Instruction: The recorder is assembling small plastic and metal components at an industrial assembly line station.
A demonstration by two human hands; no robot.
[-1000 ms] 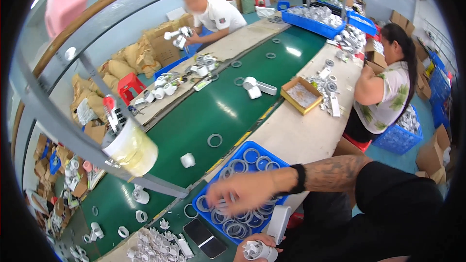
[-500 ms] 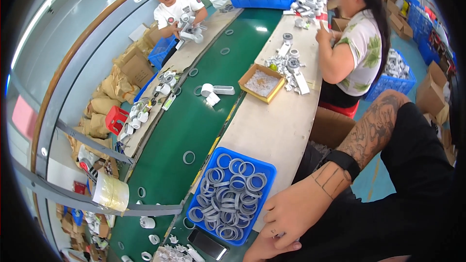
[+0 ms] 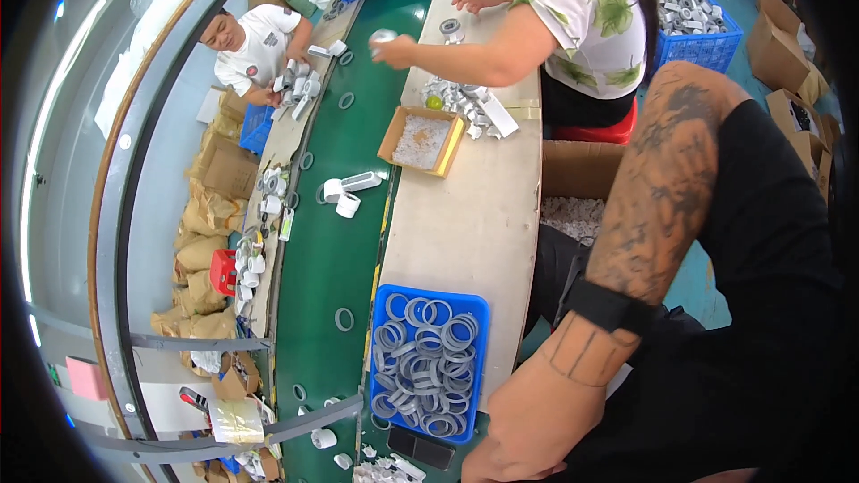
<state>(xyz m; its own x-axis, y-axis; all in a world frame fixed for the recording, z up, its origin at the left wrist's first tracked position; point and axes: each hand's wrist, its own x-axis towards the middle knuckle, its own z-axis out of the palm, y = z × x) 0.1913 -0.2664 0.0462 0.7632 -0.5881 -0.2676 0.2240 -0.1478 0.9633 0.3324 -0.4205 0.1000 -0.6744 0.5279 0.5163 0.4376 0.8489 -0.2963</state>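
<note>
My right arm, with a black watch [image 3: 613, 311] at the wrist, reaches down from the right. My right hand [image 3: 550, 407] lies over my left hand [image 3: 501, 467] at the lower edge, its fingers curled under. Only a small part of the left hand shows, and its fingers are hidden. I see no object in either hand. Closest to them is a blue tray [image 3: 481, 376] heaped with grey rings [image 3: 428, 362], standing on the beige worktop [image 3: 461, 241]. A dark phone [image 3: 420, 449] lies just below the tray.
Along the left runs a green conveyor belt [image 3: 327, 250] with white parts [image 3: 344, 192] and loose rings. A small cardboard box [image 3: 391, 134] stands farther up. A co-worker [image 3: 573, 27] sits beyond it; another person [image 3: 259, 45] faces across. A metal bar [image 3: 313, 416] crosses the belt.
My view has turned, shifting the scene leftward and upward. The near co-worker now stretches an arm over the belt with a small white part. My hands stay together, with the right fingers less visible.
</note>
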